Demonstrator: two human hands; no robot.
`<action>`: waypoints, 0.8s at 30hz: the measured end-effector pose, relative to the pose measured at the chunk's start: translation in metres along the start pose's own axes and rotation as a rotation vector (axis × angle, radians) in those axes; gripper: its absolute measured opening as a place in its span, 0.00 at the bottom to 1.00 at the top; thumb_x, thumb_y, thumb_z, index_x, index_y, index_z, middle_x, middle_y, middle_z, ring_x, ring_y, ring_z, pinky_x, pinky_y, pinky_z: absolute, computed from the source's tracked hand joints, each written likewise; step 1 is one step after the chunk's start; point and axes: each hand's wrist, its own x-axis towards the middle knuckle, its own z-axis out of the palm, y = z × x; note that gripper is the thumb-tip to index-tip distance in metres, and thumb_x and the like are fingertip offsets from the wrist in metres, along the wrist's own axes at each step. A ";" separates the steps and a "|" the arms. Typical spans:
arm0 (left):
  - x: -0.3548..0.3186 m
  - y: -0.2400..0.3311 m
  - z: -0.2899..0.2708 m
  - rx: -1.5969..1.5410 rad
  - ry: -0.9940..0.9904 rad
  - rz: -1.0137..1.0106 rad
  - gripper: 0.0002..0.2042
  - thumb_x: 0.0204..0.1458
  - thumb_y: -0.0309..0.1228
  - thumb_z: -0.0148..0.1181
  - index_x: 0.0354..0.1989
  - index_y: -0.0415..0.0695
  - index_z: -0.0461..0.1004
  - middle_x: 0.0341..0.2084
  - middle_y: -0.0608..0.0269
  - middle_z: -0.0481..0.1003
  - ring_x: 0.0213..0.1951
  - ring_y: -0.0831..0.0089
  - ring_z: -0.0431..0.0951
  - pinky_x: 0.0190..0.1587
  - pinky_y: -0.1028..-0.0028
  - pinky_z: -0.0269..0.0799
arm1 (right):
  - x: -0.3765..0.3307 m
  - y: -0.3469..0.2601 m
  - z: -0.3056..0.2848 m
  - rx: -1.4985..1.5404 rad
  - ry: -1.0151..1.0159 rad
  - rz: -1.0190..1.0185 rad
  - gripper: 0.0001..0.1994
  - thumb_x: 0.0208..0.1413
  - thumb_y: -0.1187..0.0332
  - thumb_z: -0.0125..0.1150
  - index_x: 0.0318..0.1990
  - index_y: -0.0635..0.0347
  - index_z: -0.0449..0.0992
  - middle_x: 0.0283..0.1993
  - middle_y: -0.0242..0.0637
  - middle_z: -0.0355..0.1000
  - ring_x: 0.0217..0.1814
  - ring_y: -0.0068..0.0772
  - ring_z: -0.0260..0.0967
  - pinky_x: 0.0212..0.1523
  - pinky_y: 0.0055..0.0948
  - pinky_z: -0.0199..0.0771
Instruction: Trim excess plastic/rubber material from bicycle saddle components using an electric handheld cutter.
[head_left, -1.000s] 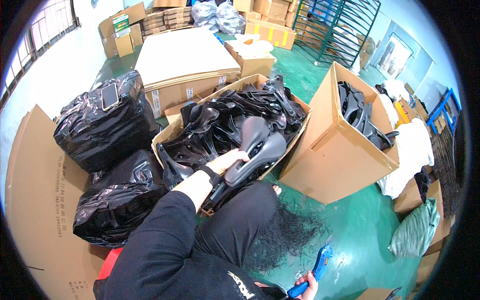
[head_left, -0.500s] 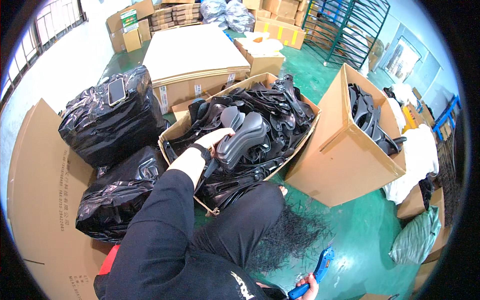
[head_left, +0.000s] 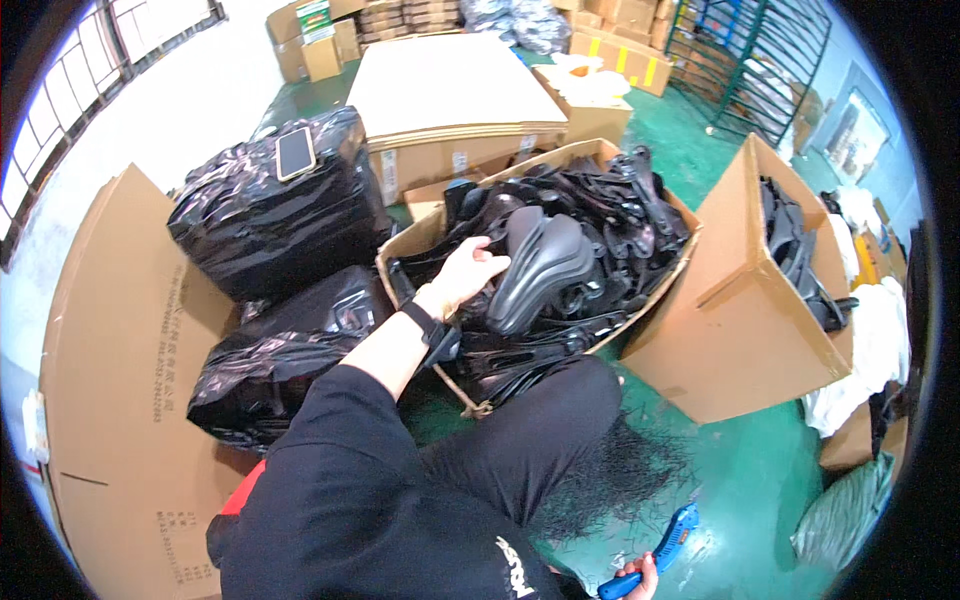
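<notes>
Green floor (head_left: pixel 700 150) carries the cartons in this storeroom. Over the open cardboard box (head_left: pixel 425 235), the left hand (head_left: pixel 470 272) grips the rear edge of a black bicycle saddle (head_left: pixel 540 262), which lies atop the pile of saddles filling that box. Low at the frame's edge, the right hand (head_left: pixel 640 578) is closed around a blue cutter (head_left: pixel 665 535). Black plastic bags (head_left: pixel 270 215) sit just left of the box, a phone (head_left: pixel 296 152) lying on the upper one.

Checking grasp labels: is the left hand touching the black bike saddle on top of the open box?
Touching. The head view shows the left hand with its fingers laid on the rear edge of the black saddle, no gap between them, over the open cardboard box.
</notes>
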 end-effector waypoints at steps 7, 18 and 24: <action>-0.192 -0.082 -0.098 0.121 -1.145 -0.307 0.14 0.55 0.37 0.49 0.40 0.41 0.74 0.27 0.67 0.75 0.26 0.73 0.74 0.27 0.74 0.69 | 0.003 -0.003 0.001 -0.049 0.025 0.041 0.13 0.54 0.58 0.60 0.26 0.54 0.69 0.21 0.29 0.65 0.25 0.25 0.61 0.28 0.24 0.60; -0.229 -0.230 -0.186 0.742 -0.148 -0.334 0.15 0.52 0.37 0.47 0.41 0.44 0.76 0.46 0.54 0.75 0.50 0.57 0.73 0.54 0.59 0.64 | 0.010 0.005 0.009 -0.159 -0.013 0.037 0.13 0.55 0.58 0.59 0.25 0.55 0.68 0.22 0.29 0.63 0.24 0.25 0.59 0.27 0.25 0.58; -0.224 -0.231 -0.161 0.986 -0.186 -0.413 0.16 0.51 0.40 0.50 0.41 0.45 0.76 0.45 0.55 0.76 0.49 0.59 0.74 0.53 0.59 0.65 | -0.007 0.005 0.006 -0.238 0.001 -0.054 0.14 0.54 0.58 0.59 0.25 0.56 0.68 0.22 0.30 0.63 0.24 0.27 0.60 0.29 0.26 0.60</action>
